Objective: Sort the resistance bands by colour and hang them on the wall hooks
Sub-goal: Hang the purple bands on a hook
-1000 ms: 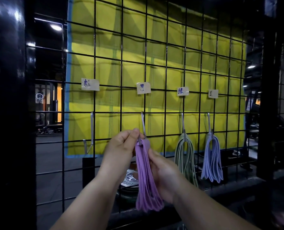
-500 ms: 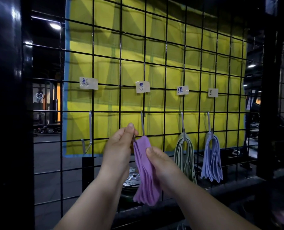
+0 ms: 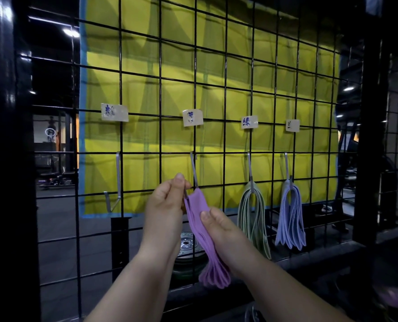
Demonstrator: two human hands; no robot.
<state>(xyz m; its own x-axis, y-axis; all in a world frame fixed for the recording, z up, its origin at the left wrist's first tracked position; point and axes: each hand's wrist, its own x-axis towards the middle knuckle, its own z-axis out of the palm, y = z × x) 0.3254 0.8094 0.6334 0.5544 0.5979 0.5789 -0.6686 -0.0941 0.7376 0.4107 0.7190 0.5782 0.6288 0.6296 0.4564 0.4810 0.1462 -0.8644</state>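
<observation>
The left hand (image 3: 164, 203) pinches the top loop of the purple bands (image 3: 205, 238) between thumb and forefinger, right at the tip of the second hook (image 3: 194, 169) on the wire grid (image 3: 161, 94). The right hand (image 3: 219, 225) has its fingers (image 3: 205, 214) closed round the bunch lower down. Green bands (image 3: 251, 217) and blue bands (image 3: 289, 217) hang from the next two hooks, while the leftmost hook (image 3: 114, 194) is bare.

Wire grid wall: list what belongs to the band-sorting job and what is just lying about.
Part of the job:
- purple bands, held by left hand and right hand
- second hook
- green bands
- blue bands
- bare first hook
- paper labels

Just lying about:
- weight plates
- yellow cloth
</observation>
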